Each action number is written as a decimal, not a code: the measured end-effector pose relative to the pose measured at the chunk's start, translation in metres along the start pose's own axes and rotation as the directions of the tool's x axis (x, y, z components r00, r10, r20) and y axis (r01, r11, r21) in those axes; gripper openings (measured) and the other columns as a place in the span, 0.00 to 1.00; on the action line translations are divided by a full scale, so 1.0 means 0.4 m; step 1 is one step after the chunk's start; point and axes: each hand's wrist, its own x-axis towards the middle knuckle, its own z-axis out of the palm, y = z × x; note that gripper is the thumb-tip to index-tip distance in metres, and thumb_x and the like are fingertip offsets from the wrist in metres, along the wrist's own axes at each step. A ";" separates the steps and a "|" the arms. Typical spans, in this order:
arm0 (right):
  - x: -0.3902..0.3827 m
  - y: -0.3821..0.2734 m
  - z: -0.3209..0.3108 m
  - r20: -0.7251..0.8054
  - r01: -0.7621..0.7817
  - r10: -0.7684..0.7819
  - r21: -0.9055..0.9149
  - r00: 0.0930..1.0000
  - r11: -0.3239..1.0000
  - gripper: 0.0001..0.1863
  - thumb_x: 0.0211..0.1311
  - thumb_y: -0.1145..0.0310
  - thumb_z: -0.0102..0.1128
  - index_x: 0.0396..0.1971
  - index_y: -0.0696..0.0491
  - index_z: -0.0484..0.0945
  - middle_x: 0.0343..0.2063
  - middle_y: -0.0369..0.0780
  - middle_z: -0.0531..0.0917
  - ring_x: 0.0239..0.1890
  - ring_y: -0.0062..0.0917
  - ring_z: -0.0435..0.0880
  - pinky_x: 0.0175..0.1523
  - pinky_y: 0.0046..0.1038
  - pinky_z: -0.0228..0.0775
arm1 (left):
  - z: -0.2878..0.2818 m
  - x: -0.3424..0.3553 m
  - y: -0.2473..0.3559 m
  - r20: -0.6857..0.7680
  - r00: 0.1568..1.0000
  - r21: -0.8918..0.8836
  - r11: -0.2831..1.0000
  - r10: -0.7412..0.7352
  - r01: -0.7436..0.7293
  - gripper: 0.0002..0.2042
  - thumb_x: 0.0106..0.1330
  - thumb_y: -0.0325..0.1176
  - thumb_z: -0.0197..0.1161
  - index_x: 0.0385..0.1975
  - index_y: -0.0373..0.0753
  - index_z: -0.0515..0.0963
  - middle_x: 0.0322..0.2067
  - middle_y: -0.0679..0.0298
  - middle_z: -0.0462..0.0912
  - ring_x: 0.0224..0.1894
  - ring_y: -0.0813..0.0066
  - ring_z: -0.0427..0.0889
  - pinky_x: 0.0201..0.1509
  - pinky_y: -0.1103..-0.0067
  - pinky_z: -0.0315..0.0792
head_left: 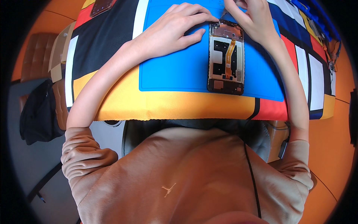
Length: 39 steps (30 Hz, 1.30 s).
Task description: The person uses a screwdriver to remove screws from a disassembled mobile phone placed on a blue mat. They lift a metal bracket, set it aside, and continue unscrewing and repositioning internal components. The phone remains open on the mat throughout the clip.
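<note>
An opened smartphone with its back off lies upright on a blue mat, showing an orange ribbon cable and a metal plate at its top. My left hand rests left of the phone, index fingertip at its top-left corner, thumb held apart. My right hand is above the phone's top end, fingers pinched on a thin tool; the tool is too small to identify and partly hidden by my fingers.
A multicoloured tablecloth surrounds the mat. Another phone lies at the far left, cables at the right. Beside the table are a cardboard box, a brown chair and a black cloth bag.
</note>
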 end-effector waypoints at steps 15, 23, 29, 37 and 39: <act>-0.001 -0.002 0.005 0.051 -0.094 0.091 0.057 0.995 0.994 0.13 0.63 0.73 0.60 0.44 0.58 0.69 0.25 0.39 0.75 0.26 0.27 0.77 0.34 0.30 0.70 | 0.016 0.000 0.001 -0.041 0.998 0.116 0.992 0.046 -0.041 0.21 0.69 0.32 0.60 0.60 0.31 0.74 0.53 0.46 0.74 0.55 0.47 0.74 0.64 0.63 0.68; -0.002 -0.020 -0.005 0.010 -0.010 0.010 0.003 1.000 1.000 0.14 0.61 0.72 0.60 0.44 0.58 0.69 0.28 0.43 0.75 0.31 0.32 0.79 0.37 0.33 0.71 | 0.013 0.002 0.000 -0.032 0.998 0.130 0.990 0.052 -0.048 0.21 0.68 0.32 0.60 0.60 0.30 0.74 0.52 0.46 0.74 0.55 0.47 0.74 0.62 0.64 0.69; -0.008 0.000 0.002 0.017 -0.134 0.134 0.002 0.991 0.991 0.13 0.62 0.71 0.60 0.43 0.58 0.70 0.31 0.44 0.74 0.32 0.34 0.78 0.39 0.34 0.70 | 0.035 0.005 -0.029 -0.100 0.988 0.275 0.957 0.120 -0.089 0.18 0.75 0.39 0.56 0.61 0.41 0.78 0.56 0.56 0.78 0.58 0.59 0.75 0.66 0.65 0.67; 0.002 -0.006 0.015 -0.078 -0.063 0.054 -0.122 0.995 0.991 0.12 0.62 0.71 0.60 0.43 0.58 0.71 0.33 0.46 0.75 0.34 0.37 0.78 0.41 0.36 0.71 | 0.044 0.000 -0.038 -0.109 0.989 0.260 0.963 0.100 -0.069 0.19 0.76 0.41 0.56 0.61 0.41 0.78 0.57 0.55 0.77 0.57 0.58 0.75 0.65 0.66 0.68; -0.001 -0.010 0.006 -0.032 -0.053 0.050 -0.075 0.998 0.996 0.14 0.61 0.70 0.60 0.43 0.58 0.70 0.33 0.46 0.75 0.34 0.39 0.78 0.42 0.37 0.71 | 0.042 0.000 -0.039 -0.093 0.991 0.261 0.963 0.095 -0.068 0.19 0.76 0.41 0.55 0.61 0.41 0.78 0.57 0.55 0.77 0.58 0.58 0.75 0.65 0.66 0.68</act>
